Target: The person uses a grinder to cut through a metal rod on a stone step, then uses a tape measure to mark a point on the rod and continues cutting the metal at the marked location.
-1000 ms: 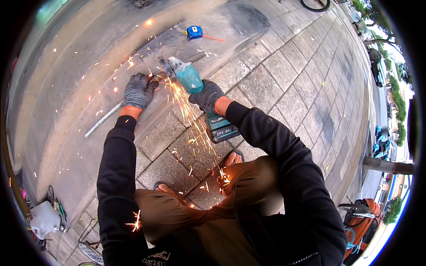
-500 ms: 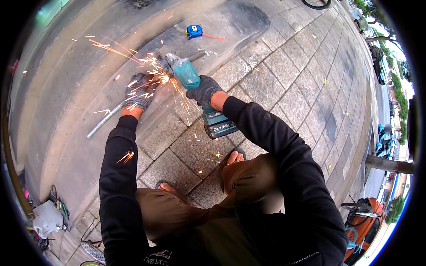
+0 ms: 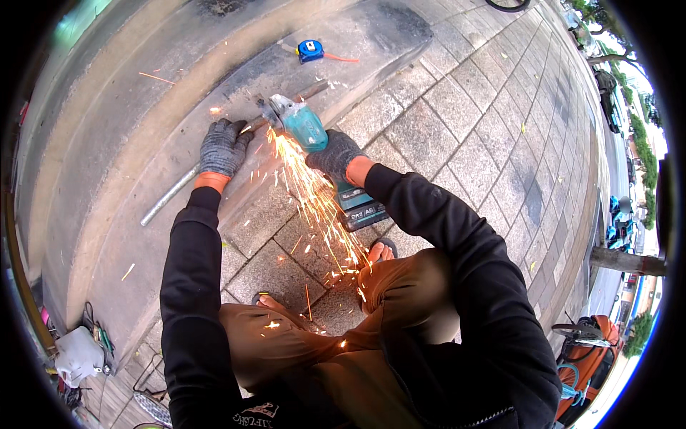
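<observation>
My left hand (image 3: 224, 150) closes over the rod (image 3: 170, 194), my right hand (image 3: 333, 154) around the grinder (image 3: 304, 127), near the step edge (image 3: 373, 79). Sparks (image 3: 314, 194) should clear my foot (image 3: 381, 252).

Setting: outdoor roadside walkway (image 3: 514, 121)
Underfoot: grey rectangular stone paving slabs (image 3: 433, 127)
Left side: broad grey concrete steps (image 3: 107, 186)
Right edge: brown rounded tree trunk (image 3: 629, 262), green leafy hedge (image 3: 637, 154), orange vehicle (image 3: 590, 355)
Light: daylight

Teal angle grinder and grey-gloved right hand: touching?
Touching. The head view shows the grey-gloved right hand wrapped around the body of the teal angle grinder.
</observation>
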Demonstrator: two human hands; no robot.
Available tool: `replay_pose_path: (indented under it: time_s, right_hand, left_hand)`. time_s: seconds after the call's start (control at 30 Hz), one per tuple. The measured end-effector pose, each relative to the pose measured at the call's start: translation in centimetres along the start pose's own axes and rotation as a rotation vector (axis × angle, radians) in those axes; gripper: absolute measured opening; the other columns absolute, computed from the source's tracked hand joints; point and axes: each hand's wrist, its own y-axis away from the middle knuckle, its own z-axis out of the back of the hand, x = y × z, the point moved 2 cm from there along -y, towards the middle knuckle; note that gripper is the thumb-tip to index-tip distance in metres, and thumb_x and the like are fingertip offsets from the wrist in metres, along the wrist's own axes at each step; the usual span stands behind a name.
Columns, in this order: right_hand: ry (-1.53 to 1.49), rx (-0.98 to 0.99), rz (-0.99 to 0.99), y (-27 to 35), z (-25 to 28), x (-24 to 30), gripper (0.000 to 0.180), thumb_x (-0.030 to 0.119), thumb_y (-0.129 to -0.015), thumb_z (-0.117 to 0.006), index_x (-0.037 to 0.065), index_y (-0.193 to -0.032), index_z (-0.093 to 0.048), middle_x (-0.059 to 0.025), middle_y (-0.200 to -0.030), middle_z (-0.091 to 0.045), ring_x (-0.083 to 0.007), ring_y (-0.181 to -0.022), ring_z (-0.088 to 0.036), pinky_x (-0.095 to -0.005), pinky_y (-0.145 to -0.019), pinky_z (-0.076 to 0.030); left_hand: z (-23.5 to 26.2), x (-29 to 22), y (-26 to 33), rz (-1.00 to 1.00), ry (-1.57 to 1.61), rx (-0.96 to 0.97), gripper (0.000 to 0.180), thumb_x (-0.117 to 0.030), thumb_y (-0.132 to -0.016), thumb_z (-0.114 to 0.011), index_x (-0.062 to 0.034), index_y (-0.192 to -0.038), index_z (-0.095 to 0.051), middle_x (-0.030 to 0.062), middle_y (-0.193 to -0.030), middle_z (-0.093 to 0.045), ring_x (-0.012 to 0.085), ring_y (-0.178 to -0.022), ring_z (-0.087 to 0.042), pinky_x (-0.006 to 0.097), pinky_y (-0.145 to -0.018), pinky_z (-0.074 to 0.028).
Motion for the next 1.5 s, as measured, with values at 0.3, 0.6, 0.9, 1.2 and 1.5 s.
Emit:
replay_pose_path:
  time_s: [0.3, 0.6, 0.9, 1.2, 1.5]
  right_hand:
    - [-0.032, -0.1, 0.087, -1.3, -0.3, -0.2, 0.056, 0.034, -0.078, -0.092, 0.0, -0.119, -0.074, -0.0199, -0.096, -0.079, -0.0315, -0.081, -0.077, -0.045, -0.075, -0.061]
    - [-0.03, -0.123, 0.049, -2.3, -0.3, 0.1, 0.06, 0.036, -0.075, -0.092, 0.0, -0.12, -0.075, -0.023, -0.104, -0.08, -0.0358, -0.093, -0.079, -0.046, -0.084, -0.062]
    - [0.071, -0.093, 0.011, -0.3, 0.1, 0.9, 0.061, 0.038, -0.076, -0.092, 0.0, -0.12, -0.075, -0.0229, -0.108, -0.08, -0.0371, -0.1, -0.079, -0.0456, -0.089, -0.062]
    - [0.056, -0.124, 0.087, -2.6, -0.3, -0.2, 0.063, 0.039, -0.074, -0.092, 0.0, -0.121, -0.076, -0.0238, -0.109, -0.08, -0.0381, -0.1, -0.079, -0.0453, -0.089, -0.062]
    - [-0.017, -0.144, 0.096, -3.0, -0.9, -0.7, 0.047, 0.026, -0.082, -0.089, -0.003, -0.116, -0.072, -0.0159, -0.084, -0.076, -0.0251, -0.064, -0.073, -0.0421, -0.061, -0.058]
  left_hand:
    - [-1.0, 1.0, -0.2, -0.013, -0.008, -0.022, 0.041, -0.039, -0.099, -0.073, -0.0135, -0.131, -0.078, 0.0197, -0.127, -0.072, 0.0412, -0.122, -0.066, 0.051, -0.107, -0.054]
    - [-1.5, 0.8, -0.2, -0.106, -0.101, 0.017, 0.044, -0.035, -0.099, -0.073, -0.0083, -0.134, -0.074, 0.02, -0.137, -0.07, 0.04, -0.13, -0.063, 0.047, -0.113, -0.053]
    - [-0.3, 0.7, -0.2, -0.006, -0.053, 0.001, 0.038, -0.039, -0.103, -0.069, -0.0133, -0.128, -0.078, 0.0215, -0.118, -0.071, 0.0422, -0.115, -0.068, 0.053, -0.101, -0.056]
    - [-0.8, 1.0, -0.5, -0.019, -0.095, 0.074, 0.037, -0.036, -0.103, -0.068, -0.0125, -0.13, -0.077, 0.0216, -0.13, -0.072, 0.0397, -0.123, -0.068, 0.051, -0.105, -0.056]
    - [-3.2, 2.8, -0.4, -0.135, -0.155, 0.019, 0.04, -0.036, -0.106, -0.064, -0.0143, -0.138, -0.072, 0.0167, -0.127, -0.075, 0.0365, -0.122, -0.068, 0.05, -0.107, -0.055]
